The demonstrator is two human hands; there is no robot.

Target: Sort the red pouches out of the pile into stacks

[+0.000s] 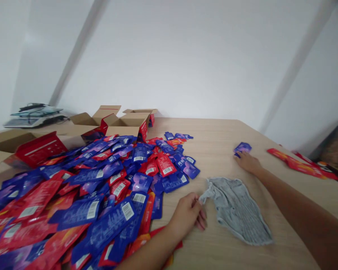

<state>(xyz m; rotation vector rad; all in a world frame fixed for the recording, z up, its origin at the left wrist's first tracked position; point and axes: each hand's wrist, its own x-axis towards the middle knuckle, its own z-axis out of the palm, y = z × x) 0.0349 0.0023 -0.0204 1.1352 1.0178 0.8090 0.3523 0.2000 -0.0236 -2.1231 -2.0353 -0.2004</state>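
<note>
A crumpled grey cloth (236,210) lies on the table between my two forearms. My left hand (189,213) is closed, its thumb and forefinger pinching the cloth's left corner. Farther out to the right, my right hand (248,162) has its fingers on the near edge of a small blue-purple pouch (242,147); the fingertips are partly hidden. Left of my left hand spreads a big heap of blue and red pouches, among them a red pouch (165,165) and a blue pouch (187,167) at its right edge.
Open cardboard boxes stand behind the heap, one with a red flap (41,149), another (129,122) nearer the wall. Flat red-orange packaging (301,165) lies at the right. A stack of flat items with cables (35,114) sits at the far left. A white wall closes off the table's back.
</note>
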